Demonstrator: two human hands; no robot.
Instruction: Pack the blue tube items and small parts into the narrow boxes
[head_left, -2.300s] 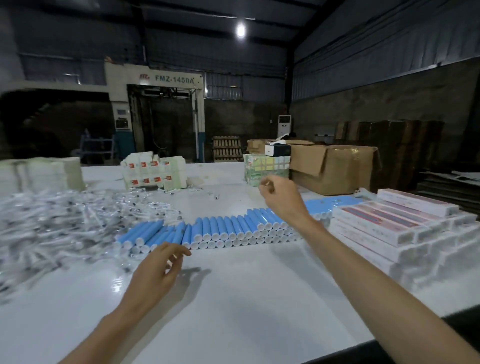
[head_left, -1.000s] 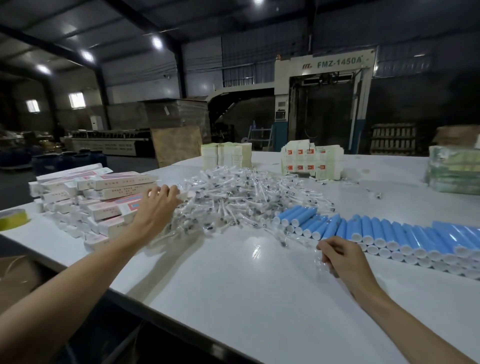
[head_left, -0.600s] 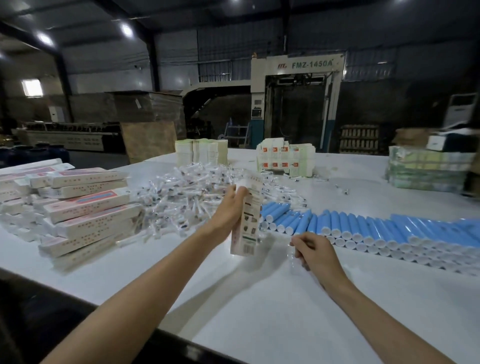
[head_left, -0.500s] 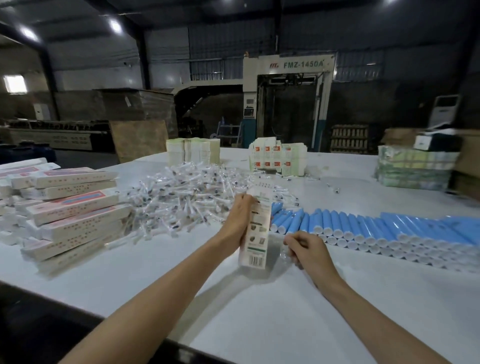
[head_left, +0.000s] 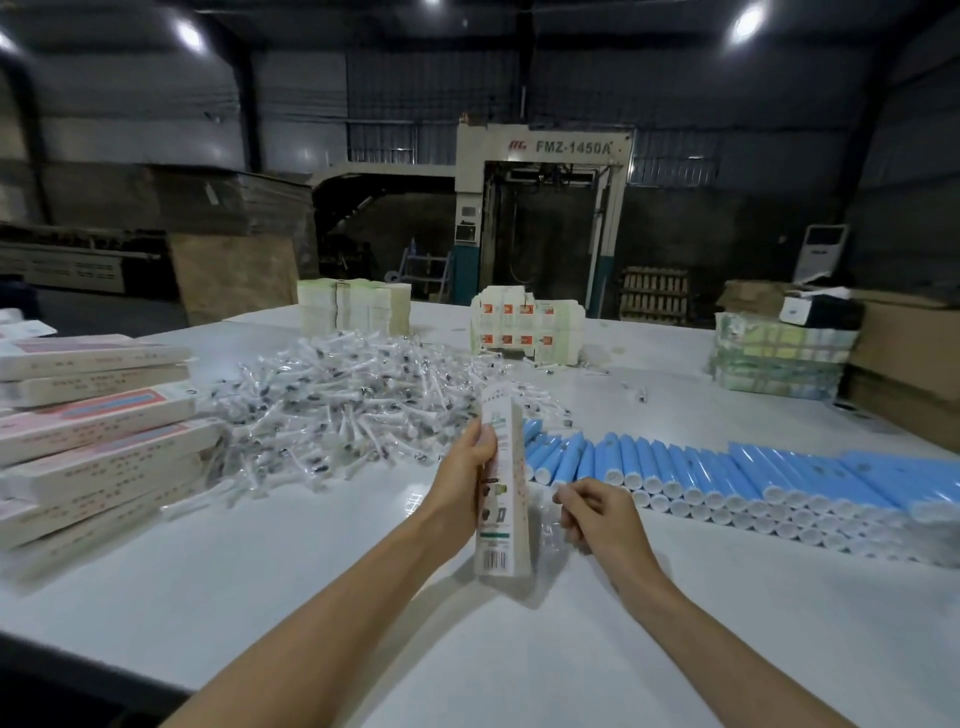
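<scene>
Cardboard, light and crushable as I judge it, the narrow box (head_left: 503, 467) stands upright beside the left end of the blue tube row (head_left: 727, 480), gripped mid-length by my left hand (head_left: 462, 486) and best held by its stiff edges; my right hand (head_left: 597, 512) is curled, and I cannot tell what it holds.

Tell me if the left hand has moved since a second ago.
Yes. The left hand has left the stack of boxes and come right, to the left end of the row of blue tubes, gripping a narrow box.
</scene>
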